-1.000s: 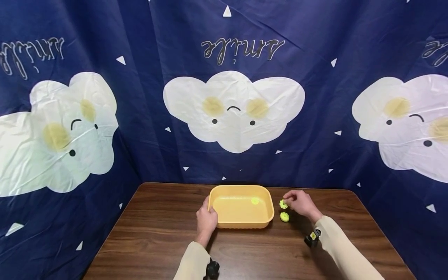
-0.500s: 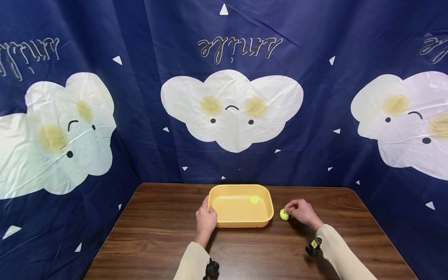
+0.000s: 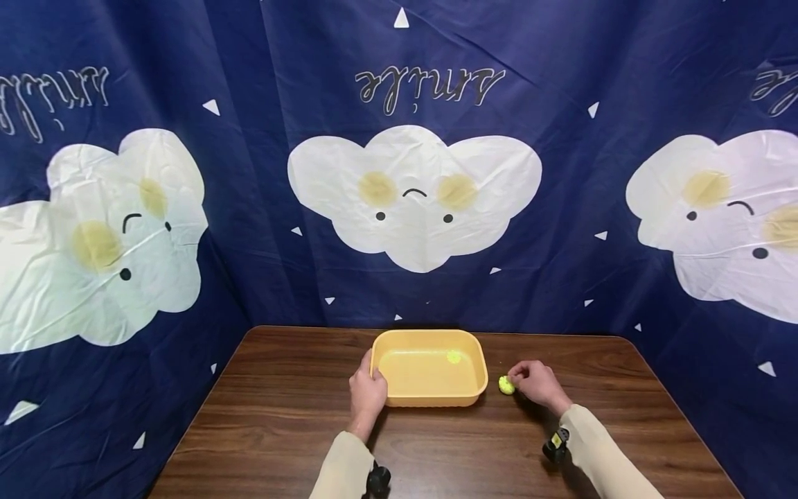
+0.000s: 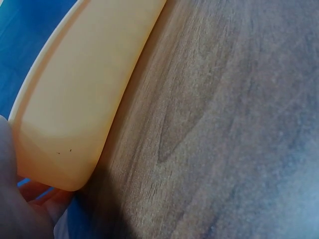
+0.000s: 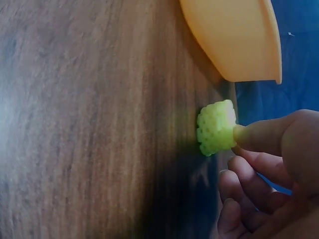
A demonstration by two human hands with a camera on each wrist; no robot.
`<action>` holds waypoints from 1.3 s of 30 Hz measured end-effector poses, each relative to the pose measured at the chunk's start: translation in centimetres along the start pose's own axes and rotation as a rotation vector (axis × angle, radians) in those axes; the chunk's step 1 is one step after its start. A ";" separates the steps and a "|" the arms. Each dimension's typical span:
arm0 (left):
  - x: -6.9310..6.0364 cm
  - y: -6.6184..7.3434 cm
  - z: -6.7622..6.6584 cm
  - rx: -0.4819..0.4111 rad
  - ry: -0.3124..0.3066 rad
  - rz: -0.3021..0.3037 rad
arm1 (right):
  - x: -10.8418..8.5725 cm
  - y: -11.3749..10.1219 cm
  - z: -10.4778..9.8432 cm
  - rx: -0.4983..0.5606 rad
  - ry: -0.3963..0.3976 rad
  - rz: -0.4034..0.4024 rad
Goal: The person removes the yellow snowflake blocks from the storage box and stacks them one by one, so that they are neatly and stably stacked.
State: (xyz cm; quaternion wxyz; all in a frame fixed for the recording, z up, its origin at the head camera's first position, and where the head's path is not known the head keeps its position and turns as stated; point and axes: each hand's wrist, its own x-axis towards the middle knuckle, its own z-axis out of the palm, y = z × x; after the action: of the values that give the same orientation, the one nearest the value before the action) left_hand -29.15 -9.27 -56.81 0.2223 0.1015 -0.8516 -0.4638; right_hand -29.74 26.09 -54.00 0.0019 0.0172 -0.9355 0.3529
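Note:
My left hand [image 3: 368, 393] grips the left end of a yellow plastic basin [image 3: 430, 401], thumb on the near corner and fingers behind its wall. In the left wrist view, part of that hand [image 4: 25, 204] wraps the basin's side [image 4: 75, 109]. To the right of the basin, my right hand [image 3: 539, 382] pinches a small lime-yellow knobbly piece [image 3: 506, 385] on the table. The right wrist view shows the piece [image 5: 217, 128] as a short bumpy block, perhaps stacked discs, with the thumb of the right hand [image 5: 274, 169] against it. Its far side is hidden.
Inside the basin, toward its back right, lies another lime-yellow flower-like disc [image 3: 454, 357]. The brown wooden table [image 3: 436, 457] reaches back to a dark blue curtain [image 3: 249, 208] with cloud faces. A tiny speck sits behind the pinched piece.
My right hand has brought the farther flower-like disc toward me onto the nearer one; the two now appear together. The left hand and basin stay in place.

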 end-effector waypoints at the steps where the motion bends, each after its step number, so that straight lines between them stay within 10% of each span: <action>1: 0.0 0.0 0.0 -0.001 0.001 -0.001 | 0.0 0.1 0.0 -0.003 -0.001 0.004; 39: -0.1 -0.1 -0.1 -0.012 -0.001 -0.001 | 1.3 -3.4 0.2 -0.057 0.098 -0.059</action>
State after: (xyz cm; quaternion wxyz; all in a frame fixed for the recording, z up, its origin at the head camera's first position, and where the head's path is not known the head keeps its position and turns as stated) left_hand -29.04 -9.34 -56.88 0.2223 0.1005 -0.8487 -0.4692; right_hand -30.88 23.42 -51.90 0.0584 0.0272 -0.9430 0.3265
